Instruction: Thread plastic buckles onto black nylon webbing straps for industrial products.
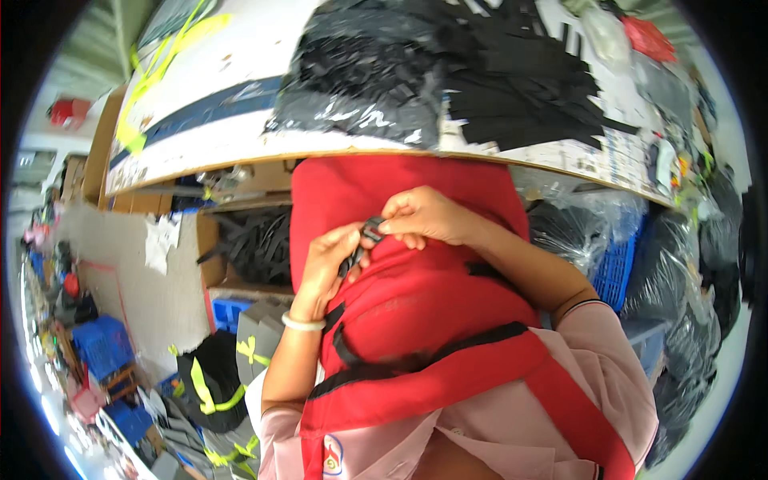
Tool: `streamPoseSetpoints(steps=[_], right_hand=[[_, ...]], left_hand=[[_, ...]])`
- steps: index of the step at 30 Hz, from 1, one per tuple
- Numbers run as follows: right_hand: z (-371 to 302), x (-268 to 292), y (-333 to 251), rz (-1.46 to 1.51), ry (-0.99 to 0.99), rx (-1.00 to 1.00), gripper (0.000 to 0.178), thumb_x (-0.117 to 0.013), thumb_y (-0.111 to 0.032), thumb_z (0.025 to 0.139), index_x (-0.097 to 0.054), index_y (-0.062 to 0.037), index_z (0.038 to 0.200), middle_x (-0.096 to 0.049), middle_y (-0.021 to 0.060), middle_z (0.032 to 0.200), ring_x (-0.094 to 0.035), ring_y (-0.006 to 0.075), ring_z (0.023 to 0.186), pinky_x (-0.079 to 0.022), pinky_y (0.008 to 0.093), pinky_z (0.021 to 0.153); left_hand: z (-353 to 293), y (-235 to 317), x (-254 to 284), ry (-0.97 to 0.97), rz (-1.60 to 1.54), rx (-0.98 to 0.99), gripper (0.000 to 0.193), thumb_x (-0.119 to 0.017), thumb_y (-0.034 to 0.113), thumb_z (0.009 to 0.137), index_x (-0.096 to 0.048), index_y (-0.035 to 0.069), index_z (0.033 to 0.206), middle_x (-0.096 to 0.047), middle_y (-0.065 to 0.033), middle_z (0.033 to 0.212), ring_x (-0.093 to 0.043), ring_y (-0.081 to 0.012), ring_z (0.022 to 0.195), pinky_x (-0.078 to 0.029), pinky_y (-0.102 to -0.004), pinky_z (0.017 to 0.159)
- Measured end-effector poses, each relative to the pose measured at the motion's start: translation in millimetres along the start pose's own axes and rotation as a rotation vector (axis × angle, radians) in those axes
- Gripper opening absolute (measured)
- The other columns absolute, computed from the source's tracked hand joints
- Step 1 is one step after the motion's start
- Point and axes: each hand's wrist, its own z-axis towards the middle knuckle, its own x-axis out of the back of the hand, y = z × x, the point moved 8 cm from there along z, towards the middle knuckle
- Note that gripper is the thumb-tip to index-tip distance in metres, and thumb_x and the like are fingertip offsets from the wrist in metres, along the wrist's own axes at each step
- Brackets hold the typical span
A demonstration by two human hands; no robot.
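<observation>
Over my lap, which a red apron [400, 296] covers, my two hands meet. My left hand [330, 256] is closed around a short black strap [350, 262], its fingers curled upward. At the strap's upper end sits a small dark piece [373, 230] that looks like a buckle; red shows through its middle. The thumb and forefinger of my right hand [424, 218] pinch this piece from the right, while the other fingers curl below. Part of the strap is hidden by my left fingers.
Ahead, the white worktable [216, 120] carries a black plastic bag [360, 80] of small black pieces and a pile of black straps [520, 80]. Left of my lap stands a cardboard box [210, 248] of black straps. Clear bags and a blue crate [616, 268] are at right.
</observation>
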Motion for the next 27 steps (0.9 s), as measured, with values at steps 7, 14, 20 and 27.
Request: streamPoseSetpoints(steps=[7, 14, 20, 27], right_hand=[[-8, 2, 4, 0.302, 0.060, 0.225, 0.016, -0.057, -0.020, 0.095, -0.059, -0.0036, 0.094, -0.061, 0.0014, 0.073, -0.055, 0.0070, 0.058, -0.044, 0.0191, 0.051], [-73, 60, -67, -1.034, 0.680, 0.813, 0.016, -0.065, -0.013, 0.084, -0.061, -0.0054, 0.097, -0.064, 0.0062, 0.090, -0.060, 0.0235, 0.079, -0.050, 0.0333, 0.069], [-87, 141, -70, -1.375, 0.997, 0.640, 0.030, -0.070, -0.010, 0.074, -0.066, -0.0074, 0.103, -0.061, 0.0078, 0.101, -0.055, 0.0282, 0.097, -0.043, 0.0368, 0.086], [-98, 121, -94, -1.268, 1.010, 0.848, 0.015, -0.069, -0.011, 0.078, -0.069, -0.0062, 0.091, -0.065, 0.0061, 0.093, -0.057, 0.0256, 0.091, -0.043, 0.0354, 0.083]], left_hand=[[29, 1, -32, -0.031, -0.208, -0.055, 0.020, -0.062, 0.012, 0.091, -0.063, 0.001, 0.107, -0.065, -0.0069, 0.083, -0.060, -0.0114, 0.066, -0.044, -0.0197, 0.043], [39, 8, -33, 0.078, -0.246, -0.031, 0.012, -0.061, 0.015, 0.092, -0.061, 0.004, 0.097, -0.068, -0.0114, 0.091, -0.062, -0.0147, 0.060, -0.044, -0.0207, 0.041], [36, -5, -23, 0.063, -0.039, -0.012, 0.010, -0.062, 0.015, 0.092, -0.061, 0.006, 0.093, -0.066, -0.0076, 0.081, -0.060, -0.0128, 0.055, -0.043, -0.0203, 0.040], [39, -9, -19, 0.125, -0.216, 0.078, 0.019, -0.059, 0.024, 0.094, -0.062, 0.005, 0.097, -0.065, -0.0060, 0.088, -0.063, -0.0143, 0.068, -0.047, -0.0229, 0.044]])
